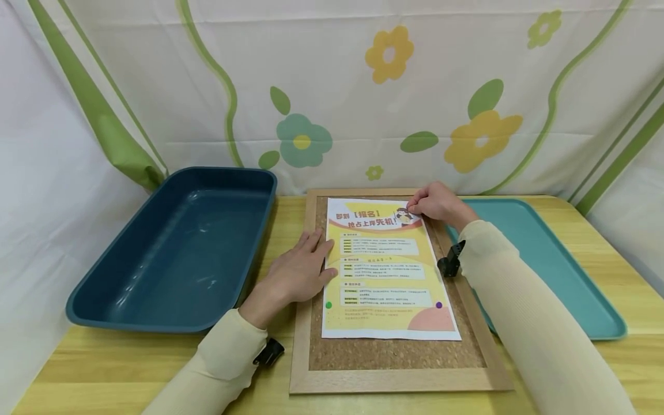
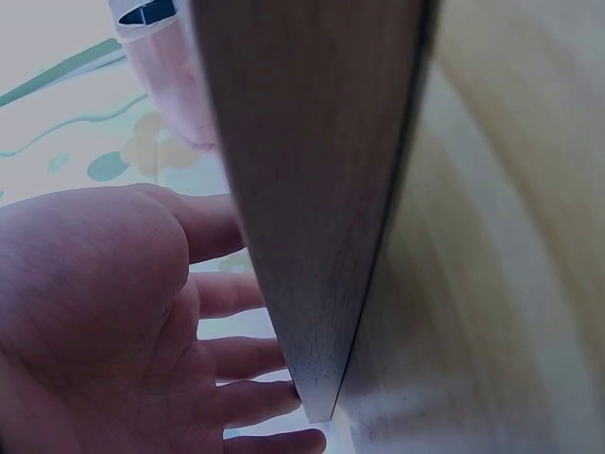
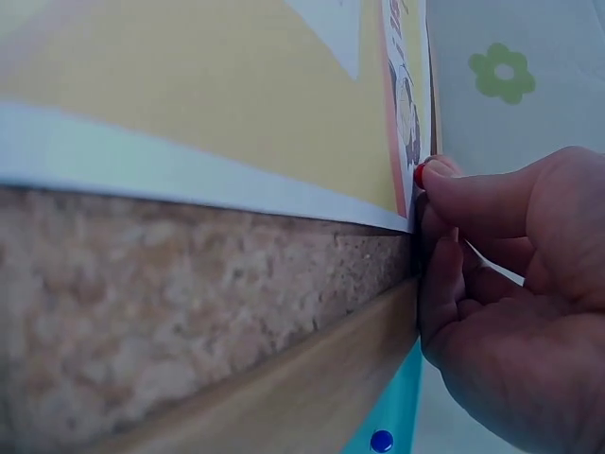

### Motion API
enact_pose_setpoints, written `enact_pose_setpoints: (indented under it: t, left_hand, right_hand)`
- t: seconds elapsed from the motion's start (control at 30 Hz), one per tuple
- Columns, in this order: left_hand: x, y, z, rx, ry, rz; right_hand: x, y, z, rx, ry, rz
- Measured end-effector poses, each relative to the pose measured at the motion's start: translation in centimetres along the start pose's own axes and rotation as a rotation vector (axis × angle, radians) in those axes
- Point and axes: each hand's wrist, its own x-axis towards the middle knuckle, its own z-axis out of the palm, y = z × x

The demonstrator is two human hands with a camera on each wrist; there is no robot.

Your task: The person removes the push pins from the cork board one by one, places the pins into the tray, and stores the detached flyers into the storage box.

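A printed yellow poster [image 1: 381, 320] lies on a wood-framed corkboard [image 1: 396, 354]. One green pushpin [image 1: 328, 305] is at its lower left and one purple pushpin [image 1: 438, 305] at its lower right. My right hand [image 1: 440, 203] is at the poster's top right corner. Between its thumb and fingers it pinches a red pushpin [image 3: 420, 175], against the paper; the head view does not show this pin. With fingers extended, my left hand [image 1: 298, 270] rests on the board's left frame, fingertips reaching the poster's left edge. The left wrist view shows its fingers [image 2: 248, 357] along the frame's side.
A deep dark-blue bin [image 1: 171, 253] stands left of the board. Right of it lies a flat teal tray [image 1: 550, 259], partly under my right forearm, with a blue pushpin [image 3: 381, 441] on it. Behind the wooden table [image 1: 98, 360] hangs a flowered curtain [image 1: 353, 69].
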Motion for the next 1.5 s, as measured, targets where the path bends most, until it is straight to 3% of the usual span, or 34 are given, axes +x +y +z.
enact_pose_setpoints:
  t: [0.43,0.87,1.2,1.5]
  left_hand:
    - [-0.3,-0.1,-0.1,-0.005,0.001,-0.003]
    - [-0.1,0.0,-0.1,-0.005,-0.004,-0.005]
    - [-0.2,0.1,-0.1,-0.014,0.016,0.004]
    - [-0.2,0.1,0.0,-0.022,0.017,0.000]
  right_hand:
    - [-0.3,0.8,-0.3,0.145,-0.058,-0.069]
    - [-0.6,1.0,0.1,0.156,0.002,-0.053]
    - [-1.5,1.7,-1.9,0.205,0.064,-0.078]
    - [-2.6,2.3,-3.3,0.182,0.108,-0.101]
